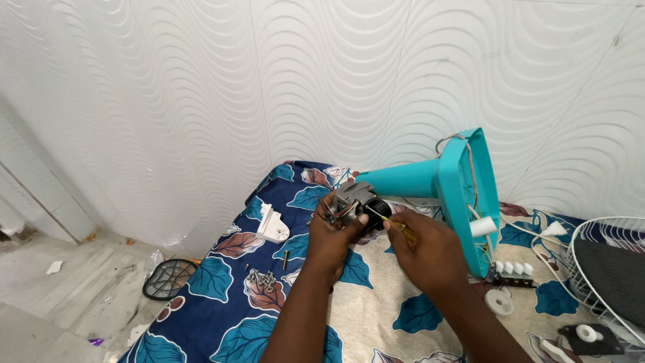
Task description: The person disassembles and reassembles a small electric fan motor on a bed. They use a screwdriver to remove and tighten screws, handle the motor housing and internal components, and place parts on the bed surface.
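Note:
My left hand (330, 236) grips a small fan motor (357, 200) of grey metal and black casing, held up above the bed. A screwdriver (393, 223) with a yellow handle is in my right hand (423, 247), its thin shaft tip resting against the motor. Right behind the motor lies a teal fan stand (440, 180) on its side, its wide base facing right with wires hanging out.
A leaf-patterned blue and beige sheet (222, 302) covers the bed. On it lie a white plastic bracket (273, 224), a pile of screws (261, 279), a white switch block (512, 269) and a round white knob (498, 301). A white wire fan guard (608, 275) sits at right. A mesh swatter (169, 278) lies on the floor.

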